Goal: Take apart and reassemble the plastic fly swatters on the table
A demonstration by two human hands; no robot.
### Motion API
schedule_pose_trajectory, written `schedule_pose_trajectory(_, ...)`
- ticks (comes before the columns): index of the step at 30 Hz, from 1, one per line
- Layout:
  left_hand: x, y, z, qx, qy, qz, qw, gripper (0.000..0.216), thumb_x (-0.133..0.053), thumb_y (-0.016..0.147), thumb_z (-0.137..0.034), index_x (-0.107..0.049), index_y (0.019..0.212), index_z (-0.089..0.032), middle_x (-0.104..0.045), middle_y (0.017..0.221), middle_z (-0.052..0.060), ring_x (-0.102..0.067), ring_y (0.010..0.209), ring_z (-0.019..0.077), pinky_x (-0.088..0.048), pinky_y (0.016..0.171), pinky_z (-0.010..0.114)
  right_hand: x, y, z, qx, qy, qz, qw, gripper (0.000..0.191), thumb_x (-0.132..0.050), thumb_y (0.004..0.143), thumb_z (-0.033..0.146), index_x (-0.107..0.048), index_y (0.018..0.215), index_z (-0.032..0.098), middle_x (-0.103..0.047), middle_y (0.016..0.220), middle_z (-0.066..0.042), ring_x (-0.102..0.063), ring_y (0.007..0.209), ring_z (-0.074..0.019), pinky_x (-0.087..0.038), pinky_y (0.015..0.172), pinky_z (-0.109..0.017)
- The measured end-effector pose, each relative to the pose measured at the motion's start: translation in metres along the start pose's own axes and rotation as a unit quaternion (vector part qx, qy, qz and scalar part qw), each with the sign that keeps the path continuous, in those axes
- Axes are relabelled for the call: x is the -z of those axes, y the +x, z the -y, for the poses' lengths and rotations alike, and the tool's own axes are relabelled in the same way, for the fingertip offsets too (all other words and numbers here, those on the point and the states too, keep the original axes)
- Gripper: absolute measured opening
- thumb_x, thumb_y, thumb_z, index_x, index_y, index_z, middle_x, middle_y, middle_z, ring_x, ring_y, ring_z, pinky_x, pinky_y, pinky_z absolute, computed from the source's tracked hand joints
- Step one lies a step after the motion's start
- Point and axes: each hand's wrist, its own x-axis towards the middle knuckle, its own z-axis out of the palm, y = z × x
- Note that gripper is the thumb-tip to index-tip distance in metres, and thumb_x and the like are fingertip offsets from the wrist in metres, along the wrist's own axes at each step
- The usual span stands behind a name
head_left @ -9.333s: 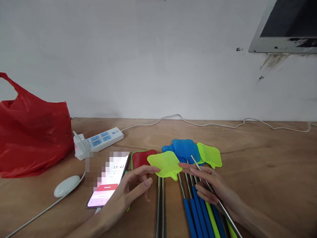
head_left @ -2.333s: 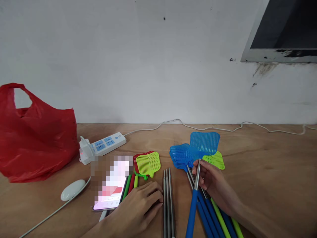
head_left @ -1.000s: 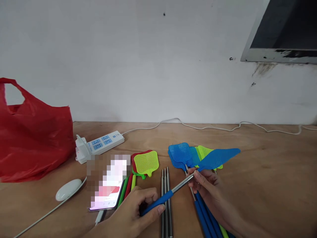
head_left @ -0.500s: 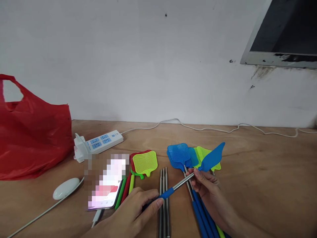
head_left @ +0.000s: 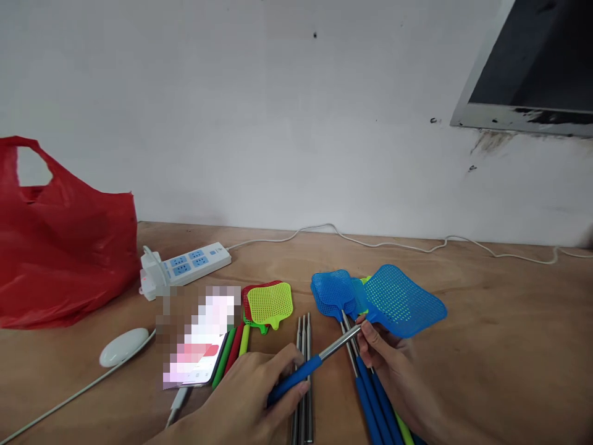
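A blue fly swatter (head_left: 407,301) slants across in front of me, its mesh head facing up at the right. My left hand (head_left: 259,389) is wrapped round its blue grip. My right hand (head_left: 389,364) pinches the swatter where the metal rod meets the head. Beneath my right hand lie assembled fly swatters with blue heads (head_left: 332,292) and blue handles (head_left: 370,405); part of a yellow-green one shows among them. Several bare metal rods (head_left: 303,371) lie side by side between my hands. Loose yellow, red and green swatter heads (head_left: 270,305) are stacked left of the rods.
Green, red and yellow handles (head_left: 234,349) lie beside a lit phone (head_left: 204,346), partly blurred out. Farther left are a white power strip (head_left: 199,262), a white mouse-like object (head_left: 124,347) and a red plastic bag (head_left: 69,247). A white cable (head_left: 384,244) runs along the wall.
The blue swatter's head has turned from nearly edge-on to showing its broad mesh face. Both hands keep hold of it in about the same place.
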Motion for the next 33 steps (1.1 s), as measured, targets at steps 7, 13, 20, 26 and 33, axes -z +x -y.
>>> schedule_pose_trajectory(7,0.008,0.017,-0.018,-0.014,0.005,0.039,0.999,0.036,-0.035,0.104,-0.04,-0.047,0.075,-0.022,-0.051,0.066,-0.003,-0.049,0.064,0.0161,-0.032,0.059,0.026,-0.005,-0.008,-0.007,-0.008,-0.011,0.047,0.999,0.036,-0.092,0.057,0.046,-0.072,0.073,0.021,-0.062,0.069,0.001,-0.05,0.053,-0.0093,-0.046,0.045,-0.022)
schedule_pose_trajectory(13,0.011,0.014,-0.005,-0.018,-0.003,0.05,0.999,0.038,-0.038,0.103,-0.04,-0.042,0.07,-0.021,-0.041,0.061,-0.006,-0.038,0.056,0.0131,-0.028,0.057,0.027,0.006,0.009,0.003,0.008,0.013,-0.038,0.999,0.038,-0.099,0.041,0.035,-0.07,0.061,0.02,-0.059,0.06,0.002,-0.049,0.051,-0.0077,-0.045,0.043,-0.017)
schedule_pose_trajectory(20,0.009,0.009,0.008,0.027,-0.054,0.061,0.996,0.039,-0.033,0.105,-0.047,-0.045,0.078,-0.022,-0.05,0.074,-0.004,-0.047,0.07,0.0152,-0.034,0.065,0.026,0.013,0.013,0.015,0.007,0.023,-0.025,0.999,0.034,-0.097,0.047,0.037,-0.074,0.065,0.019,-0.063,0.059,0.001,-0.052,0.05,-0.008,-0.046,0.043,-0.017)
schedule_pose_trajectory(26,0.011,0.0,0.012,0.053,-0.081,0.047,0.994,0.039,-0.03,0.104,-0.051,-0.052,0.09,-0.022,-0.058,0.087,-0.001,-0.054,0.08,0.0183,-0.04,0.073,0.029,0.019,0.009,0.024,-0.033,0.046,-0.024,0.998,0.038,-0.092,0.053,0.046,-0.073,0.067,0.018,-0.065,0.059,0.0,-0.058,0.052,-0.0117,-0.049,0.044,-0.019)
schedule_pose_trajectory(33,0.004,0.004,0.009,0.03,-0.059,0.045,0.997,0.037,-0.03,0.105,-0.048,-0.052,0.087,-0.023,-0.06,0.085,0.0,-0.055,0.079,0.0195,-0.039,0.073,0.03,0.005,-0.007,0.002,-0.025,-0.022,-0.052,0.998,0.044,-0.09,0.052,0.054,-0.072,0.069,0.017,-0.063,0.057,0.002,-0.053,0.047,-0.0095,-0.042,0.04,-0.019)
